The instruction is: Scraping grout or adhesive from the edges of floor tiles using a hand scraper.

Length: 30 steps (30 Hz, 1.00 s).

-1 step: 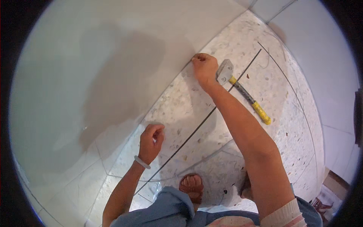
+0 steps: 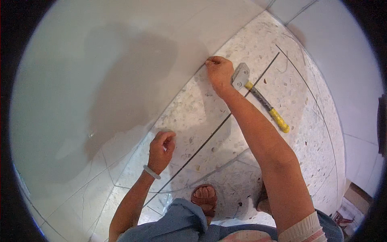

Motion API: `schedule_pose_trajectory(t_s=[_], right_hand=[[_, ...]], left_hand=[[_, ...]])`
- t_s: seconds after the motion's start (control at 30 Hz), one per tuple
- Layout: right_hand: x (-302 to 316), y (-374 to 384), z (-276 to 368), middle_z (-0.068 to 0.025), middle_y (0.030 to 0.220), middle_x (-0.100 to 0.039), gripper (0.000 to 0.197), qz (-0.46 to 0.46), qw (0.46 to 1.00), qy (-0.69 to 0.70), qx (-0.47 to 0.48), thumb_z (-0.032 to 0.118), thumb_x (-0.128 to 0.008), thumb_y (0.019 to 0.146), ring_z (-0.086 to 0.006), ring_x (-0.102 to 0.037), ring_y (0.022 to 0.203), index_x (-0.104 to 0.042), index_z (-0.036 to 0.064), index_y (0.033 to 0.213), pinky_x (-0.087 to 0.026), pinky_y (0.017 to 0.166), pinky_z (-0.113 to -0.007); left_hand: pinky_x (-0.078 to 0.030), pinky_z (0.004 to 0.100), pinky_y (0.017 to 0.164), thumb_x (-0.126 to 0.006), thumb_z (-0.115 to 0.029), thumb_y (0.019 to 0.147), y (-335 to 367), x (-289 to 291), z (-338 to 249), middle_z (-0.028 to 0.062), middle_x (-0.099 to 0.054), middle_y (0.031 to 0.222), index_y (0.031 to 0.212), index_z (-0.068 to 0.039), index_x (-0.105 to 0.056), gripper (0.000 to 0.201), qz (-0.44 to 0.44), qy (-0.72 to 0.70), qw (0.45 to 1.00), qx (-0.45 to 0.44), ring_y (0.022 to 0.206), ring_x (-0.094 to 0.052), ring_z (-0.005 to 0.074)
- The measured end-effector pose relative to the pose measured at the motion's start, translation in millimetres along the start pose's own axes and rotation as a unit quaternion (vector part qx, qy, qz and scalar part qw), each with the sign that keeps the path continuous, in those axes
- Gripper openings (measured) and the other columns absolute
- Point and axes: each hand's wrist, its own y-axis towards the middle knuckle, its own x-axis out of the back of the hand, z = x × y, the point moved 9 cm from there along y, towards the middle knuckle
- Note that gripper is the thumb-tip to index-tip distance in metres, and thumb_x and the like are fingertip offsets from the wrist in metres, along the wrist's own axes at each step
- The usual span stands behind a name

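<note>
We've got a whitish floor (image 2: pixel 310 161) flecked all over with brown and grey chips, with a blackish strip (image 2: pixel 207 140) across it, plus a big grey-beige panel (image 2: pixel 60 80) that goes kinda greenish on one side. Our hammer (image 2: pixel 260 97) is grey up top with a black-and-yellow handle, and we're sporting blue trousers (image 2: pixel 181 218), a brown sandal (image 2: pixel 204 200), a pale grey bangle (image 2: pixel 152 172) and a cream sleeve (image 2: pixel 302 230) with pinkish stripes.

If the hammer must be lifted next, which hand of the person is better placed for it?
Probably the right hand: it is right beside the hammer, close to its grey head. The left hand is farther off, lower in the picture. Whether the right hand holds something is unclear.
</note>
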Motion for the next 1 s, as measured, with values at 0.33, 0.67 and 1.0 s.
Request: schedule_pose_trajectory(t_s=[0.33,0.67,1.0], right_hand=[[-9,10,-1,-0.0257,0.077,-0.066,0.020,0.060,0.995,-0.073,-0.041,0.009,-0.057,0.071,-0.0387,-0.067,0.075,-0.069,-0.0048,0.079,-0.051,0.070,-0.044],[-11,8,-4,-0.0194,0.083,-0.069,0.025,0.041,0.996,-0.075,-0.021,0.020,-0.061,0.073,-0.0367,-0.067,0.081,-0.073,0.0022,0.086,-0.052,0.074,-0.042],[-23,-72,19,-0.0200,0.087,-0.065,0.024,0.145,0.961,-0.161,0.173,0.022,-0.063,0.075,-0.0328,-0.065,0.078,-0.068,-0.0002,0.082,-0.051,0.070,-0.040]], left_hand=[[-0.048,0.0268,0.064,-0.061,0.000,0.086,-2,-2,5,0.0080,-0.060,0.092,0.104,-0.002,-0.062,0.018,-0.016,0.004,1.000,0.003,0.073,-0.058,0.0148],[-0.047,0.0288,0.060,-0.061,0.002,0.084,0,-4,3,0.0085,-0.058,0.087,0.099,-0.002,-0.060,0.016,-0.043,0.028,0.999,0.000,0.069,-0.057,0.0167],[-0.049,0.0284,0.061,-0.063,-0.002,0.085,-2,-2,3,0.0087,-0.058,0.089,0.100,-0.003,-0.060,0.015,-0.037,0.030,0.999,0.005,0.070,-0.058,0.0173]])
